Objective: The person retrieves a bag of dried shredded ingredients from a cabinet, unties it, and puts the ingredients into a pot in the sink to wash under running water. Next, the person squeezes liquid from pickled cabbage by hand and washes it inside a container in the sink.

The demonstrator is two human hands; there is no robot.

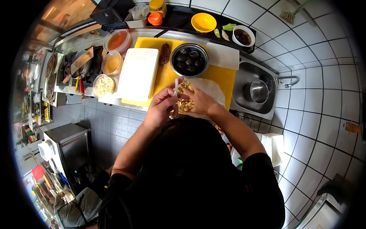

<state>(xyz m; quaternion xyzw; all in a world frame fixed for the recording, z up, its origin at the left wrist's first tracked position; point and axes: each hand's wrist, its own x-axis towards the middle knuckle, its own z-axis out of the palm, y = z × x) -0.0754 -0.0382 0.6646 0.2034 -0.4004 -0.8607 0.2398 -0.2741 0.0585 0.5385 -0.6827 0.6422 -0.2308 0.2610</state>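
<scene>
My left hand is closed around a slim white strip-like thing, held upright; its exact kind does not show. Just right of it, my right hand reaches over a pile of pale yellow-brown slices, fingers stretched out and touching the pile. Under the slices lies a crumpled clear plastic bag. Beyond both hands stands a metal bowl of dark, shiny egg-shaped pieces. To its left is a dark red sausage-like package on the yellow cutting board.
A white lidded box covers the board's left side. Tubs of red sauce, yellow liquid and pale chunks line the left edge. A sink holding a metal pot is at right. Another person's sleeve shows lower left.
</scene>
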